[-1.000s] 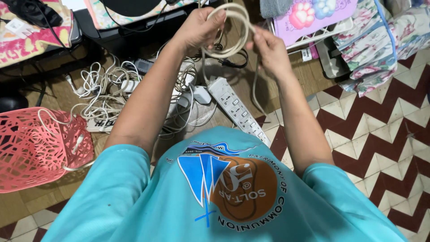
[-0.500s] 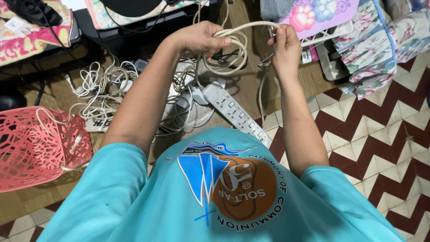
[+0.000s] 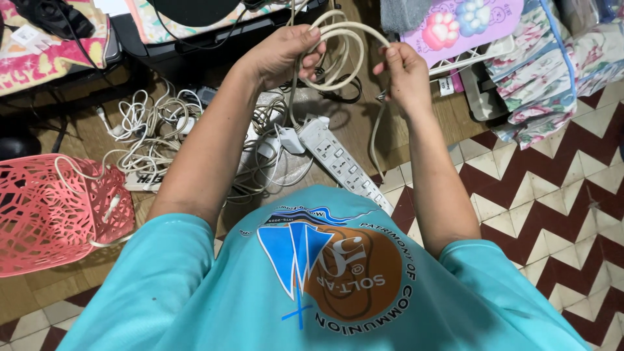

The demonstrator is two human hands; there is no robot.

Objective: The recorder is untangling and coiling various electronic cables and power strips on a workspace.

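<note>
Near the top centre of the frame the left hand (image 3: pixel 281 53) was closed around a bundle of loops of thick cream-white rubbery cable (image 3: pixel 338 55), while the right hand (image 3: pixel 404 70) pinched the same cable between thumb and fingers just to the right of the coil. From there the cable dropped to a long white plastic power strip (image 3: pixel 344 162) lying on the floor in the middle of the frame. The step in hand looked like winding the lead into a coil; judging from this, another loop would call for the right hand to feed slack across while the left kept its hold. A tangle of thin white cords (image 3: pixel 146 130) lay at centre left, and a pink openwork plastic basket (image 3: pixel 55 208) sat at the left edge.
</note>
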